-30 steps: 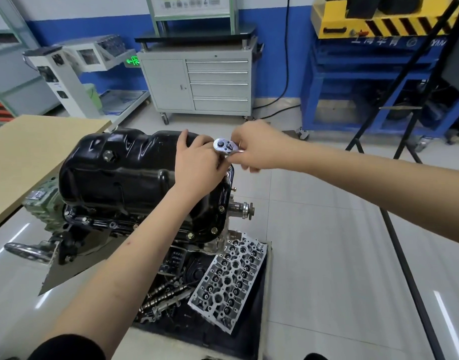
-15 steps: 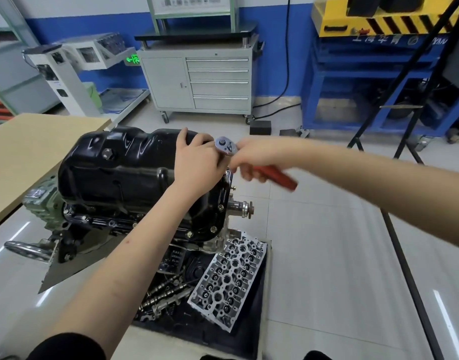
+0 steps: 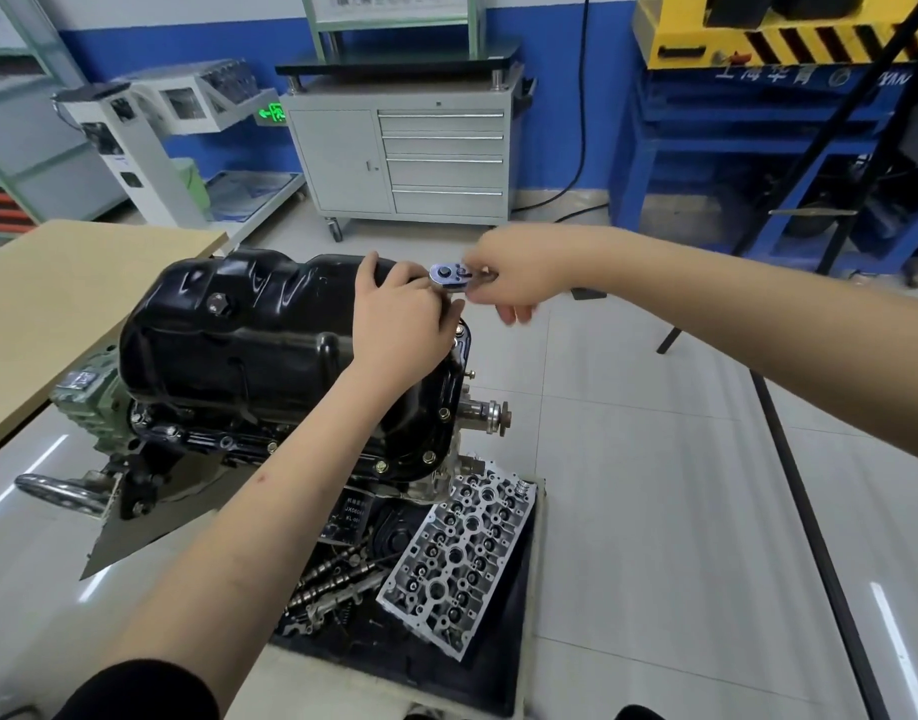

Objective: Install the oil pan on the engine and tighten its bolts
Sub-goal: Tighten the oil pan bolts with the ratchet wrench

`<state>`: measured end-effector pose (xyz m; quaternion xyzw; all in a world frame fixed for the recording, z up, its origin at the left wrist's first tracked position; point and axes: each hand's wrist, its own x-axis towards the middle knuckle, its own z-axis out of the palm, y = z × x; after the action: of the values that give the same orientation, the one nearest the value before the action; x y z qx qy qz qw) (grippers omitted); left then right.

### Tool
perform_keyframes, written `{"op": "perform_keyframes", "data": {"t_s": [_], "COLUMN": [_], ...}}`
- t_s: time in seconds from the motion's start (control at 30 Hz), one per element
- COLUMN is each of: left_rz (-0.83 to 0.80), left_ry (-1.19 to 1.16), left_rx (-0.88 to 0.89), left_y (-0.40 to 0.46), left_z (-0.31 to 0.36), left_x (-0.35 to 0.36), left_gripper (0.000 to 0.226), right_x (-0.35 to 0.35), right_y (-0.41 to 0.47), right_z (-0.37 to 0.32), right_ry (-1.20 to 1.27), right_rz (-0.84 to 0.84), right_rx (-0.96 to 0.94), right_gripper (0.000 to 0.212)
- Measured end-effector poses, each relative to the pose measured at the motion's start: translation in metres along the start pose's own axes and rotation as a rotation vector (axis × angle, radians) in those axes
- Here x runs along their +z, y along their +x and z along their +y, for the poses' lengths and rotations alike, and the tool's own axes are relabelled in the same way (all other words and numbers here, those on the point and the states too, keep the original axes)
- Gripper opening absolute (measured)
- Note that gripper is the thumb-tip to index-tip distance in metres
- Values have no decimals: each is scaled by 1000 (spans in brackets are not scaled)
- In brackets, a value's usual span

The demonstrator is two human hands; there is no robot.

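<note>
Where the black oil pan [image 3: 249, 335] is seated on top of the engine [image 3: 269, 444], its flange is seen lined with bolts [image 3: 429, 456] along the near and right edges. At the far right corner of the oil pan a chrome ratchet [image 3: 449, 275] is held level, its round head just beyond the pan's rim. The ratchet's handle is gripped by the right hand [image 3: 519, 275], whose fingers are curled around it so that most of the handle is hidden. The left hand [image 3: 399, 324] is laid on the right end of the oil pan, fingers bent, with its fingertips up against the ratchet head; whether something is pinched beneath them cannot be told. Below and to the right of the oil pan, a shaft end [image 3: 490, 415] is seen projecting from the engine. Nearer the camera than the oil pan, a cylinder head [image 3: 462, 558] and camshafts [image 3: 337, 579] are laid on a dark mat [image 3: 446, 672]. To the left of the oil pan a wooden tabletop [image 3: 67, 298] is visible, and beyond it a grey drawer cabinet [image 3: 404, 158] is placed against the blue wall.
</note>
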<state>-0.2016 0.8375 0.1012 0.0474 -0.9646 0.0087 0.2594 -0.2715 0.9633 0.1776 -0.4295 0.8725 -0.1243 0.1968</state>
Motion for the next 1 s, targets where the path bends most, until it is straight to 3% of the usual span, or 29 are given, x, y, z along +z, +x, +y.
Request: {"op": "perform_keyframes", "data": {"t_s": [0.1,0.17,0.27,0.4,0.53,0.73,1.0], "left_rz": [-42,-48,-43,28,78,63,65], "left_ry": [10,10,3,-1,-64,-105,-137], "left_rx": [13,18,10,-19,-100,-103,-87], "left_y": [-1,-1,0,1,5,4,3], "left_z": [-2,-2,-1,1,1,-1,-2], "left_x": [0,-1,0,3,3,4,1], "left_gripper": [24,22,25,33,40,45,41], "right_x": [36,48,31,7,0,-1,-3], "right_y": [-10,-9,-9,-11,-13,-16,-21], "right_z": [-15,-18,-11,-2,-4,-3,-2], "right_ry": [886,1045,837,469,453,458,505], "right_rz": [-136,-112,-138,77,177,178,184], "right_rx": [143,150,132,63,43,33,4], "right_gripper": [23,23,16,12,15,4,11]}}
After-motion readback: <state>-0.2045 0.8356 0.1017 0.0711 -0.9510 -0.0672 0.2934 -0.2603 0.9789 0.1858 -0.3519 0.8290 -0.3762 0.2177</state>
